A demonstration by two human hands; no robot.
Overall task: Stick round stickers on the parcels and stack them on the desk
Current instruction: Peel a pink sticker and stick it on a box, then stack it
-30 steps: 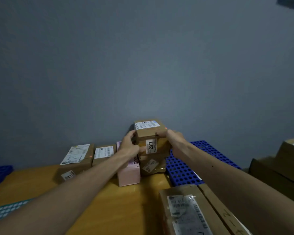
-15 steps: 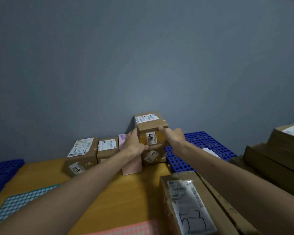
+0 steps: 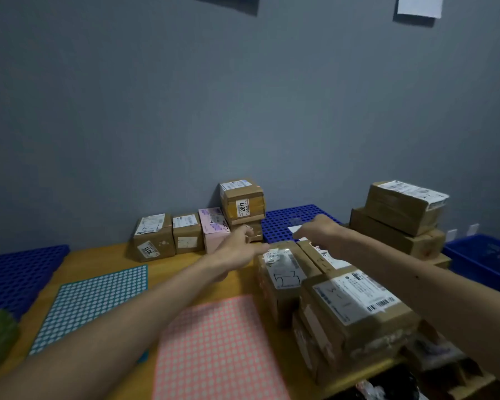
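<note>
Your left hand (image 3: 237, 245) hangs loosely spread over the desk (image 3: 168, 272), holding nothing, just in front of the stack against the wall; your right hand (image 3: 319, 230) is also free, fingers relaxed and slightly curled above the far end of the nearer parcels, gripping nothing that shows.

As for progress, I'd judge you partway through; a row of finished-looking parcels stands at the back of the desk: a brown box (image 3: 153, 236) on the left, a smaller brown box (image 3: 187, 232) touching it, a pink box (image 3: 214, 228) beside that, and then a two-high stack whose top box (image 3: 243, 200) carries a label reading 2017; the lower box of that stack is mostly hidden behind your left hand. Whether each bears a round sticker is too small to tell, though pale dots seem to show on the front of the leftmost one.

What is left lies near you: a long parcel (image 3: 283, 272) with handwriting on its label, another parcel (image 3: 355, 304) closer and to its right, and more beneath and behind them; further right, a separate pile of big boxes (image 3: 401, 215) waits off the desk.

The sticker sheets lie flat and ready: the teal sheet (image 3: 96, 301) to the left, the pink sheet (image 3: 217, 350) directly before you; likely your next move is toward the long parcel.
</note>
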